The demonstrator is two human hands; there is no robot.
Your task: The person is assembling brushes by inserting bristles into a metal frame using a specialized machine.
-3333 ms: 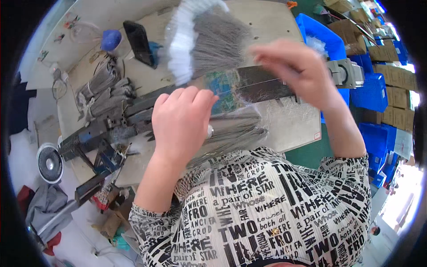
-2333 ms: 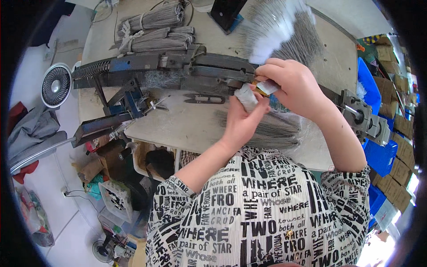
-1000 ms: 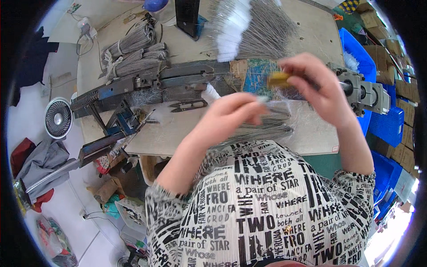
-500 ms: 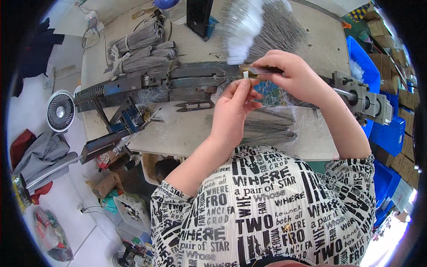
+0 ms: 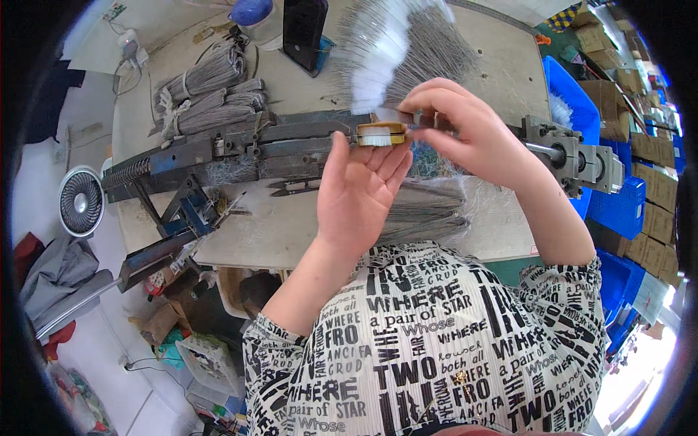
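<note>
Head view: both hands are raised together above the bench, mid-scene. Left hand is palm-up w/ fingers loosely curled, its fingertips pinching a small yellow-and-white tape roll. Right hand comes in from the right, thumb & forefinger closed on a short pale strip end just above the roll, touching it. So the roll sits between the two hands, held over the long dark metal machine rail that runs left-right across the bench. Just beyond the hands, far side, a fanned bunch of thin grey wires w/ white tips. Far left on the bench, tied grey wire bundles; more grey wire bundles lie near the person, under the right forearm. A black upright device stands at the far edge, a blue cap-like object next to it. Right of the bench, blue plastic bins. Left on the floor, a small round fan. Person wears a black-and-white lettered shirt.
</note>
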